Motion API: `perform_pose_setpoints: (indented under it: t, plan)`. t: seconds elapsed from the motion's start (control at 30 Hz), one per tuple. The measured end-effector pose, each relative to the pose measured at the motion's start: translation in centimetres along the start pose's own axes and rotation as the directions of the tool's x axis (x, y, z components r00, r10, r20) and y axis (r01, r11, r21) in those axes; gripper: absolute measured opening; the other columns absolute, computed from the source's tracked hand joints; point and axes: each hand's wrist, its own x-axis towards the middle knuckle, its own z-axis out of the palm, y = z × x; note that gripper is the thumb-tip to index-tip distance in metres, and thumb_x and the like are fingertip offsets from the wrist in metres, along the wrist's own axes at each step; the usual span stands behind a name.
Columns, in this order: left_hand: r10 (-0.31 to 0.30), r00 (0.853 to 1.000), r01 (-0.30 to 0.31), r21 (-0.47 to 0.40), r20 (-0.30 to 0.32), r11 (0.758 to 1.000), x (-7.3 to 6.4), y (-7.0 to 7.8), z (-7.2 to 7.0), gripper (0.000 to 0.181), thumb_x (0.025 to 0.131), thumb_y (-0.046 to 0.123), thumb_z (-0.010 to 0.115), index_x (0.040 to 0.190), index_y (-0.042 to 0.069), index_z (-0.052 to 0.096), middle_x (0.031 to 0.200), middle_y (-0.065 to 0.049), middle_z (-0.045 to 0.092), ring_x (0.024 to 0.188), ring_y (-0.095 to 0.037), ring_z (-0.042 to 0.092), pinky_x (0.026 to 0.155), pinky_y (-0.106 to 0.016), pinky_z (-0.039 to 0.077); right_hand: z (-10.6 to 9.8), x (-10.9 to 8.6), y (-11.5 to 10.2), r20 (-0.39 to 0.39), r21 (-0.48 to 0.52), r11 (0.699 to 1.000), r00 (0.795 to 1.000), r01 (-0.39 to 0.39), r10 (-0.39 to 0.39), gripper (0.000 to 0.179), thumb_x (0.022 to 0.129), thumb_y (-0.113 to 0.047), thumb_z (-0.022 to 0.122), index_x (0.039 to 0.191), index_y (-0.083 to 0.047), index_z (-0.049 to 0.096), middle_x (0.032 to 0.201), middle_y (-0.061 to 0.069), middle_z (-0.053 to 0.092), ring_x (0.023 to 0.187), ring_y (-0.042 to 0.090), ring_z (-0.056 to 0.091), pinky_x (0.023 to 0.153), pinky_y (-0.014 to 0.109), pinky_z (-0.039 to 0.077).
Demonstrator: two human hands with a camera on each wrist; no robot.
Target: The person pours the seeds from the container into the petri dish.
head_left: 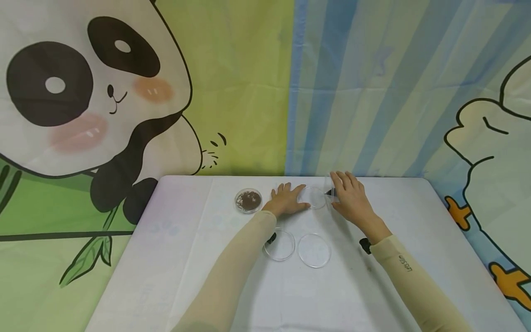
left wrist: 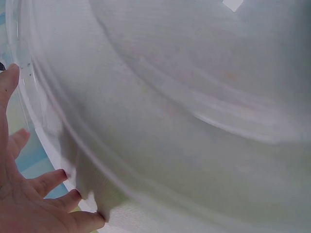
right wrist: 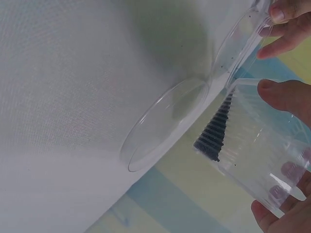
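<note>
Your cup [right wrist: 257, 150] sits in your right hand [head_left: 350, 198], tilted, just right of the speckled dish [head_left: 314, 198] — I can't tell whether the two touch. The right fingers are wrapped on it, thumb on one side, the others across from it. The left hand [head_left: 287, 200] has its fingers apart, thumb and forefinger at the left rim of the speckled dish.

The cup should be light, its thin clear wall fairly stiff but likely to flex or slip if squeezed hard. Take it round the mid-wall, away from the dark granules [right wrist: 214, 128], which look loose and ready to slide. The dishes are probably light, slick and easily cracked — hold them by the rim.

Count one cup and four clear rounds on the table [head_left: 340, 299]: the speckled dish; a brown dish [head_left: 236, 201] to its left, beyond your left hand; and two rounds, one [head_left: 283, 244] to its near left, one [head_left: 314, 251] on its near side. Those last two may be lids.
</note>
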Motion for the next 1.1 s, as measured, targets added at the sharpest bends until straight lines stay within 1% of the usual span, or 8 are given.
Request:
perform_pose_setpoints:
  t: [0.17,0.53,0.77,1.1]
  plan:
    - [-0.008,1.0,0.008,0.004,0.0,1.0,0.32,-0.08,0.28,0.075,0.094,0.065,0.054,0.159,0.037,0.027,0.16,-0.017,0.025,0.148,-0.04,0.016,0.114,-0.065,0.015,0.09,0.07,-0.12,-0.008,-0.016,1.0,1.0,0.013,-0.014,0.103,0.07,-0.01,0.092,0.152,0.0,0.03,0.149,0.027,0.037,0.137,0.051,0.03,0.105,0.068,0.03]
    - [0.006,1.0,-0.006,-0.013,0.002,1.0,0.08,-0.18,0.12,0.075,0.095,0.063,0.054,0.159,0.035,0.028,0.161,-0.018,0.024,0.148,-0.041,0.015,0.114,-0.065,0.014,0.09,0.12,-0.26,-0.034,-0.06,0.997,0.998,0.056,-0.058,0.104,0.068,-0.01,0.093,0.152,0.0,0.031,0.147,0.027,0.038,0.136,0.051,0.031,0.104,0.067,0.032]
    - [0.004,1.0,-0.004,-0.006,0.006,1.0,0.03,-0.04,0.0,0.075,0.095,0.063,0.054,0.159,0.036,0.027,0.161,-0.017,0.024,0.148,-0.04,0.015,0.114,-0.065,0.014,0.15,0.27,-0.42,-0.036,-0.057,0.997,0.997,0.059,-0.061,0.103,0.07,-0.01,0.091,0.152,0.0,0.031,0.148,0.028,0.037,0.136,0.051,0.03,0.104,0.067,0.032]
    - [-0.006,1.0,0.006,0.005,0.004,1.0,-0.03,0.01,0.03,0.075,0.095,0.064,0.053,0.159,0.037,0.026,0.161,-0.017,0.024,0.148,-0.041,0.015,0.114,-0.064,0.015,0.24,0.44,-0.53,-0.055,-0.064,0.996,0.996,0.068,-0.072,0.104,0.067,-0.009,0.093,0.152,0.0,0.033,0.147,0.027,0.039,0.136,0.05,0.032,0.102,0.066,0.034]
